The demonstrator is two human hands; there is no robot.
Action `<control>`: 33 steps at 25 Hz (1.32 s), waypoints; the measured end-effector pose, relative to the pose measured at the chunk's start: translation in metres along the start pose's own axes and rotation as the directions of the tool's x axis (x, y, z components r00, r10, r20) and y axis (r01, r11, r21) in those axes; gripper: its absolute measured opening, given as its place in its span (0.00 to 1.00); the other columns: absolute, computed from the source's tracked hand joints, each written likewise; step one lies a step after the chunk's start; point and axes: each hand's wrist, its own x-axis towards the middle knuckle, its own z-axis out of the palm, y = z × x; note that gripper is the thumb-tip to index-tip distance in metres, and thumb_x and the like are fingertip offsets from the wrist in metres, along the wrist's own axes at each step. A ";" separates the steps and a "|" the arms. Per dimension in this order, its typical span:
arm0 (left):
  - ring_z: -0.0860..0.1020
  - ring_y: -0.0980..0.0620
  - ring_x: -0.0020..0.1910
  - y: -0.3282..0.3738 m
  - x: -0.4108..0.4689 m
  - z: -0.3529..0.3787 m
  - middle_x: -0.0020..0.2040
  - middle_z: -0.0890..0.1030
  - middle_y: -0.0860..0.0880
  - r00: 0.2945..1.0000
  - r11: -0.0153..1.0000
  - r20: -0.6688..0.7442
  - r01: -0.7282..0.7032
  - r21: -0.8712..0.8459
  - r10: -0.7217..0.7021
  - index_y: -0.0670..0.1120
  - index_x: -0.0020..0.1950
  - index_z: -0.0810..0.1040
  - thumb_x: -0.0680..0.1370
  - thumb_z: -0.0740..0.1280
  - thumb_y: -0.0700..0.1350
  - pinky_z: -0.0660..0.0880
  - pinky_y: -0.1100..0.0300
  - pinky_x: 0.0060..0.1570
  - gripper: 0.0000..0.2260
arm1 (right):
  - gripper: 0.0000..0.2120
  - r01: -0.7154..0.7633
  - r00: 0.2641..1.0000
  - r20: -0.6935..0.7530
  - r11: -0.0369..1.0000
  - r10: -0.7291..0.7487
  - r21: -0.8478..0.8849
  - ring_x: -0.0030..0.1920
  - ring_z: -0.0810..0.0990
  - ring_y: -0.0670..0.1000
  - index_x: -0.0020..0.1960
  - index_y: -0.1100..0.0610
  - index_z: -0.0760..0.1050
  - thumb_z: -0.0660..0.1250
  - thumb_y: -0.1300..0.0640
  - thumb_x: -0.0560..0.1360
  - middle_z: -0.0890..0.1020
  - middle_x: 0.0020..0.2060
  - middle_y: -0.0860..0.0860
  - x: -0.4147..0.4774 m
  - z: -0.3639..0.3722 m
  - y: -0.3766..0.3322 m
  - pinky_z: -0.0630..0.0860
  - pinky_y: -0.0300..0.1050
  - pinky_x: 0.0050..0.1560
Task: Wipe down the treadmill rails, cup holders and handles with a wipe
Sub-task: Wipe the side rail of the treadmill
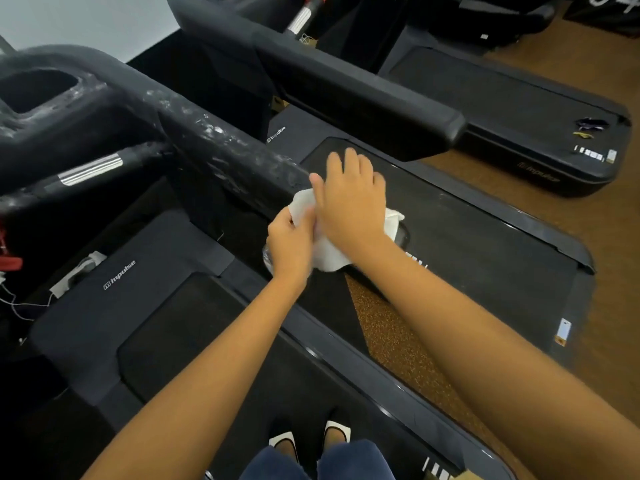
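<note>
- Head view: the person stands on a treadmill belt (166,341), both bare arms reaching forward to the near end of the right-side rail (221,147).
- The rail is black and runs from upper left down to the middle of the frame. White smears and streaks lie along its top.
- A white wipe (329,254), crumpled, lies at the rail's end, between and under the two hands.
- Left hand (289,244): fingers curled, pinching the left edge of the wipe.
- Right hand (353,202): laid flat over the wipe, fingers extended and slightly blurred, thumb pointing toward the rail. It grasps nothing.
- Cup holder (38,88): a dark recess at far left, rim streaked white, well apart from both hands.
- Handle (93,171): a black bar with a silver band, below the cup holder, untouched.
- A neighbouring treadmill (346,91) stands just to the right, its rail parallel to the first.
- A brown floor (588,237) shows beyond.
- Two white-toed shoes (336,433) show at the bottom edge.
</note>
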 end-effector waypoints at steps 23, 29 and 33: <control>0.71 0.53 0.58 0.007 0.038 -0.009 0.58 0.75 0.53 0.919 0.900 -0.159 -0.298 0.318 0.360 0.49 0.54 0.79 0.77 0.63 0.42 0.63 0.76 0.51 0.08 | 0.31 -0.001 0.999 0.046 0.999 0.003 -0.040 0.37 0.75 0.54 0.48 0.59 0.70 0.51 0.30 0.74 0.76 0.39 0.54 -0.046 0.010 0.051 0.65 0.45 0.36; 0.66 0.54 0.64 0.003 0.040 -0.014 0.63 0.73 0.54 0.904 0.844 -0.080 -0.358 0.401 0.421 0.49 0.59 0.79 0.77 0.61 0.41 0.64 0.66 0.59 0.13 | 0.36 -0.116 0.976 0.179 0.992 0.124 -0.056 0.46 0.78 0.57 0.55 0.59 0.71 0.49 0.27 0.73 0.78 0.46 0.55 0.002 0.021 -0.007 0.69 0.50 0.43; 0.64 0.52 0.70 0.013 0.062 -0.016 0.66 0.74 0.54 0.882 0.723 0.067 -0.423 0.546 0.466 0.50 0.60 0.79 0.79 0.59 0.44 0.63 0.53 0.68 0.14 | 0.28 -0.021 0.981 0.195 0.999 0.027 -0.032 0.50 0.77 0.56 0.59 0.60 0.69 0.55 0.35 0.77 0.77 0.52 0.55 0.012 0.025 -0.016 0.68 0.48 0.44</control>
